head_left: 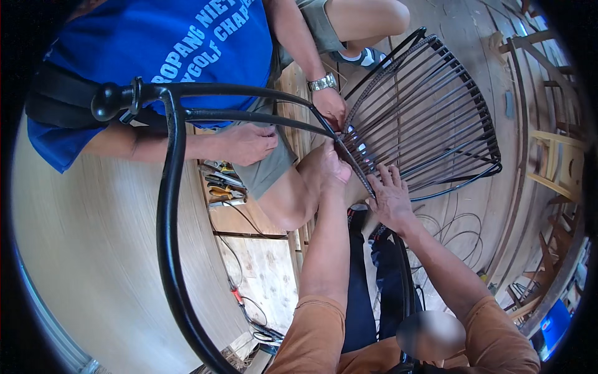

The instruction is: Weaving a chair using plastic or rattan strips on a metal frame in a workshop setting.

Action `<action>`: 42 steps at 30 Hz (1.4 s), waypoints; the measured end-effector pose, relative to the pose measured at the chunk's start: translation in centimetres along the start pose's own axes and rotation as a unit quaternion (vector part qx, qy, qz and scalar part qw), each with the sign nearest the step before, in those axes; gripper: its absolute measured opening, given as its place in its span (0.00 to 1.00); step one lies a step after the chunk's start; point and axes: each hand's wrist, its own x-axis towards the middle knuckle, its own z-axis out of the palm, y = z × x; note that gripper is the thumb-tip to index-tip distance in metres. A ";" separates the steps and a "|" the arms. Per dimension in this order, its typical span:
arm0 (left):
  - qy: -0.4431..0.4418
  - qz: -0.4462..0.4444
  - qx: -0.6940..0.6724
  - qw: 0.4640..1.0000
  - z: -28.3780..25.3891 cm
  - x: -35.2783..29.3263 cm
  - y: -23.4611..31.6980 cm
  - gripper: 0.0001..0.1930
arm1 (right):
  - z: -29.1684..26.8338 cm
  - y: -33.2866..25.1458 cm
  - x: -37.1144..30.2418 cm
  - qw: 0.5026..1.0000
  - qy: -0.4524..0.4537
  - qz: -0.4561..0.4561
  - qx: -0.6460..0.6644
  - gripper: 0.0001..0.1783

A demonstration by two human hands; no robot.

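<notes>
A fan-shaped panel of dark strands [430, 118], strung across a black metal frame [171, 206], lies in front of me. My left hand [335, 167] is closed at the panel's near left corner; what its fingers pinch is hidden. My right hand [391, 196] rests with stretched fingers on the panel's wrapped lower edge [355, 167]. Across from me, a person in a blue shirt has one hand [330, 107] at the same corner, below a metal watch. That person's other hand [249, 143] is closed above the knee, with its contents not visible.
Yellow-handled pliers [227, 192] lie among hand tools in an open wooden compartment. A red-handled corded tool [237, 295] hangs beside it. Loose coils of dark cord [464, 227] lie on the plank floor to the right. Wooden furniture [551, 163] stands at the far right.
</notes>
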 end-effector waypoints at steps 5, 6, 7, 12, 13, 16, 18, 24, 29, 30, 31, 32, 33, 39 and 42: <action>0.048 0.027 -0.002 0.998 -0.9 0.4 0.0 0.19 | -0.5 -0.2 -0.2 1.000 0.010 -0.005 0.006 0.31; 0.059 0.008 0.007 0.998 -0.6 0.2 -0.1 0.19 | -0.5 -0.3 -0.2 1.000 0.003 -0.001 0.007 0.31; 0.019 -0.014 0.009 1.000 -0.2 0.4 0.5 0.19 | -0.5 -0.3 -0.1 1.000 0.010 -0.002 0.008 0.31; 0.013 -0.038 0.000 0.999 2.7 -1.2 0.3 0.17 | 0.0 0.1 0.0 0.999 -0.012 0.026 -0.024 0.31; 0.004 -0.029 0.003 1.000 2.5 -1.8 0.3 0.22 | -0.2 -0.2 -0.6 0.999 -0.020 0.024 -0.019 0.31; -0.009 -0.012 -0.001 1.000 2.3 -1.5 0.8 0.22 | -0.3 -0.4 -0.2 1.000 0.002 0.016 -0.001 0.31; 0.012 -0.018 -0.011 1.000 1.6 -1.5 1.2 0.21 | -0.2 -0.7 -0.3 1.000 0.010 0.014 0.014 0.31; 0.060 -0.005 -0.002 0.998 1.6 -1.8 0.2 0.14 | 0.7 2.3 -1.4 0.947 0.274 -0.061 0.154 0.15; 0.074 0.055 0.085 0.992 1.3 -2.8 0.7 0.14 | 1.2 4.2 -8.6 0.875 0.247 0.071 0.411 0.09; 0.074 0.052 0.091 0.992 1.1 -3.1 0.7 0.14 | 2.4 4.8 -10.1 0.872 0.249 0.075 0.415 0.09; 0.070 0.050 0.133 0.987 1.3 -3.4 0.1 0.15 | 3.8 5.7 -11.7 0.857 0.238 0.116 0.442 0.08; 0.068 0.053 0.177 0.981 1.3 -3.7 0.1 0.17 | 4.8 5.5 -12.7 0.838 0.223 0.154 0.473 0.08; 0.066 0.052 0.183 0.980 1.2 -3.9 0.1 0.17 | 5.4 5.0 -13.8 0.801 0.174 0.208 0.534 0.08; 0.026 0.025 0.160 0.987 1.2 -4.5 -0.5 0.17 | 6.5 3.9 -15.4 0.783 0.159 0.208 0.564 0.15; 0.056 0.018 0.144 0.988 1.9 -4.0 0.4 0.23 | 5.2 5.1 -15.5 0.848 0.114 0.091 0.510 0.17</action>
